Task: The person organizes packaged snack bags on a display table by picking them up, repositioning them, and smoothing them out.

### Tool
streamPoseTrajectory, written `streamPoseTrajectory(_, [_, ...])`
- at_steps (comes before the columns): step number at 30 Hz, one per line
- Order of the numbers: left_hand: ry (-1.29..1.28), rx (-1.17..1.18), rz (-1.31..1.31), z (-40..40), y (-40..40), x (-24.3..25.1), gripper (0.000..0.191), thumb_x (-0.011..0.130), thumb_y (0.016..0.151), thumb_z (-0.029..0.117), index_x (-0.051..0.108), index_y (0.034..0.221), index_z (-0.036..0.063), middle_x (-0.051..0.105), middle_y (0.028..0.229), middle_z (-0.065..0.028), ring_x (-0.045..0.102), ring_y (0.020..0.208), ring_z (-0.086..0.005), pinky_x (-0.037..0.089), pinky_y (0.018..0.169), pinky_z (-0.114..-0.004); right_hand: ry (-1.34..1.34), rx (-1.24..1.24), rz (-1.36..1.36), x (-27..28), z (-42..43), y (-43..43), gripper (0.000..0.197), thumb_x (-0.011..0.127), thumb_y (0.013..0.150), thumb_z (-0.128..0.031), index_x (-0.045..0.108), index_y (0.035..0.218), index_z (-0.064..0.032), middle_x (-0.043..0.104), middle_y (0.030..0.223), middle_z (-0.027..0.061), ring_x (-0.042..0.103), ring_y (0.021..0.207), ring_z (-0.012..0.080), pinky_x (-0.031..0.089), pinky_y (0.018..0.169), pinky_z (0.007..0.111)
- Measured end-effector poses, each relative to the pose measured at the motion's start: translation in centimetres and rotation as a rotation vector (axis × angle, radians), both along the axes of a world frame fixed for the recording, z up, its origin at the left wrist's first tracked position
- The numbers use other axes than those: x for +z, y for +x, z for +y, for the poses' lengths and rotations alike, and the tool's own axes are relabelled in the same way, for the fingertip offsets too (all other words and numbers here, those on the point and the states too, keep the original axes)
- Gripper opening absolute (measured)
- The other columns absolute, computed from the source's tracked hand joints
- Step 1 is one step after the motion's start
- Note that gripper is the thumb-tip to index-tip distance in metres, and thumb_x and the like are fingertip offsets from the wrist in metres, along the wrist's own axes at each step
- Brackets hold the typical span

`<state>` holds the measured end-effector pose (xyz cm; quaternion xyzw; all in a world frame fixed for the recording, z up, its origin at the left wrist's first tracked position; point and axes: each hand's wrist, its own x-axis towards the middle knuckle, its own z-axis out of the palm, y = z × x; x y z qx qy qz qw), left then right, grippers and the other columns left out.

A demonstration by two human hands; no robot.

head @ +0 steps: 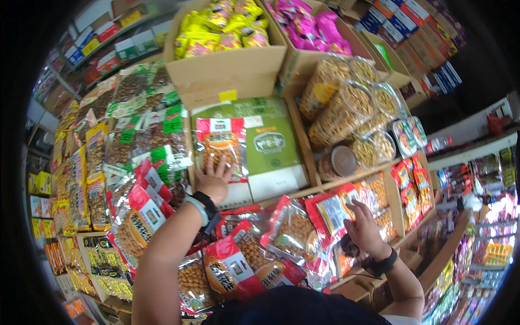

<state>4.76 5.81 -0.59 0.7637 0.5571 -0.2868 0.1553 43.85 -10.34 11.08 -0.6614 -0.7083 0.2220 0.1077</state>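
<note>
My left hand (213, 183) rests spread on the lower part of a red-and-white bagged peanut snack (221, 140). That bag lies flat on a green printed carton (270, 142) in a wooden compartment. My right hand (363, 227) is at the right edge of a red-edged packet with a pale printed label (331, 213), its thumb and forefinger apart; whether it touches the packet is unclear. Just below it is a dark object (350, 245), partly hidden. Between my forearms lie several more peanut bags (229, 266), overlapping, and another peanut bag (140, 223) leans left of my left forearm.
Cardboard boxes of yellow snack bags (221, 32) and pink snack bags (313, 28) stand at the back. Clear tubs of snacks (345, 109) crowd the right compartment behind a wooden divider (302, 142). Packed dried goods (152, 134) fill the left. Shelves (487, 227) stand far right.
</note>
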Motion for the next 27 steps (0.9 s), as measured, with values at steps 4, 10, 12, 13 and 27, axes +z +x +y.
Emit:
streamPoseTrajectory(4, [-0.022, 0.025, -0.008, 0.7, -0.2, 0.6, 0.068, 0.036, 0.095, 0.017, 0.009, 0.154, 0.0362, -0.005, 0.163, -0.0001, 0.006, 0.148, -0.0351, 0.022, 0.105, -0.069, -0.041, -0.049, -0.147, -2.5, -3.7, 1.8, 0.069, 0.07, 0.084, -0.029, 0.039, 0.137, 0.0014, 0.038, 0.138, 0.0317, 0.045, 0.122, 0.0473, 0.041, 0.102, 0.048])
streamPoseTrajectory(10, [0.204, -0.053, -0.097, 0.1, -2.8, -3.1, 0.065, 0.041, 0.092, 0.014, 0.026, 0.15, 0.0395, 0.01, 0.162, -0.0013, 0.016, 0.147, -0.0345, 0.025, 0.108, -0.063, -0.167, 0.049, -0.201, -4.2, -3.8, -1.4, 0.1, 0.071, 0.082, -0.048, 0.019, 0.147, 0.0063, 0.023, 0.146, 0.0389, 0.029, 0.135, 0.0505, 0.031, 0.112, 0.048])
streamPoseTrajectory(12, [0.228, -0.093, -0.086, 0.5, -2.1, -2.3, 0.071, 0.042, 0.088, 0.007, 0.025, 0.151, 0.0381, 0.013, 0.162, -0.0032, 0.022, 0.145, -0.0371, 0.033, 0.107, -0.051, -0.105, 0.119, -0.202, -6.1, -4.2, -1.6, 0.091, 0.069, 0.083, -0.046, 0.028, 0.143, 0.0078, 0.029, 0.145, 0.032, 0.027, 0.137, 0.0485, 0.026, 0.114, 0.05])
streamPoseTrajectory(13, [0.194, -0.095, -0.084, 0.6, -1.6, -1.2, 0.078, 0.045, 0.085, 0.002, 0.023, 0.152, 0.0371, 0.013, 0.162, -0.0044, 0.025, 0.143, -0.0395, 0.039, 0.106, -0.043, -0.067, 0.206, -0.279, -6.5, -4.0, -1.7, 0.087, 0.067, 0.084, -0.045, 0.032, 0.142, 0.0084, 0.032, 0.145, 0.0292, 0.026, 0.137, 0.0477, 0.024, 0.115, 0.051])
streamPoseTrajectory(27, [0.098, 0.127, -0.183, -0.4, -3.7, 7.2, 0.069, 0.049, 0.093, 0.031, 0.021, 0.153, 0.011, 0.017, 0.159, -0.0162, 0.028, 0.143, -0.0306, 0.034, 0.111, -0.041, -0.177, 0.309, -0.476, -6.0, -4.9, -1.4, 0.101, 0.078, 0.071, -0.026, 0.019, 0.147, 0.0041, 0.026, 0.147, 0.0328, 0.028, 0.135, 0.052, 0.029, 0.111, 0.054])
